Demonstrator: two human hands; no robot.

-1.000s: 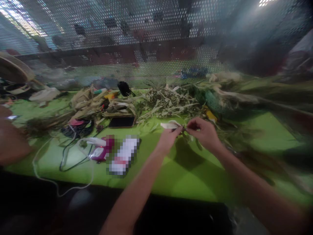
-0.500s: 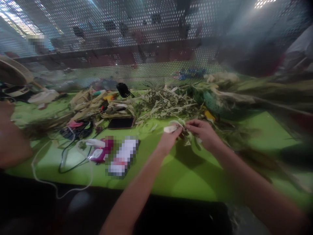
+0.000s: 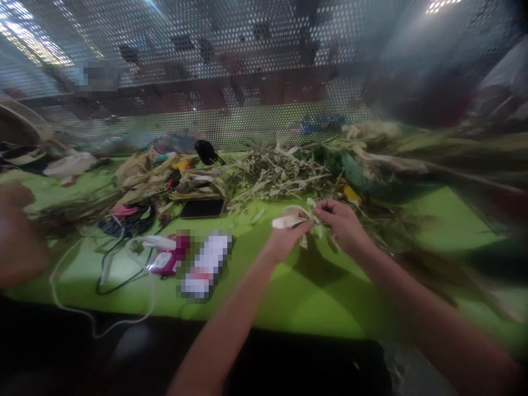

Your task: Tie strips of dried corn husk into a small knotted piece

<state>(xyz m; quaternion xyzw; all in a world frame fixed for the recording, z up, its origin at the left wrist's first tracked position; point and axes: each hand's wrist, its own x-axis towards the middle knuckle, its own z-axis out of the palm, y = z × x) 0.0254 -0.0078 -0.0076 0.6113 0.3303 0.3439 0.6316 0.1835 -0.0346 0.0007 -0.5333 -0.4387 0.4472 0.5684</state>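
Note:
My left hand (image 3: 289, 234) is closed around a small bunch of pale dried leaves (image 3: 285, 221), whose broad whitish end sticks out to the left. Close beside it, my right hand (image 3: 343, 221) pinches the upper right part of the same bunch between thumb and fingertips. Thin greenish-white strips curl up between the two hands, and a few ends hang beneath them. Both hands are above the green tabletop (image 3: 289, 302), in front of a heap of dried plant pieces (image 3: 276, 170). Where exactly the fingertips grip is partly hidden.
Left of my hands lie a dark phone (image 3: 202, 208), a blurred-out phone-like object (image 3: 207, 265) and a magenta device (image 3: 171, 258) with a white cable (image 3: 93, 316). Dried husks (image 3: 144, 170) lie behind them. Another person's arm (image 3: 20, 236) rests at the left edge.
My left hand has shifted slightly left and turned, showing more of the whitish leaf end. My right hand stays close to the bunch, and the other person's hand at the left has moved.

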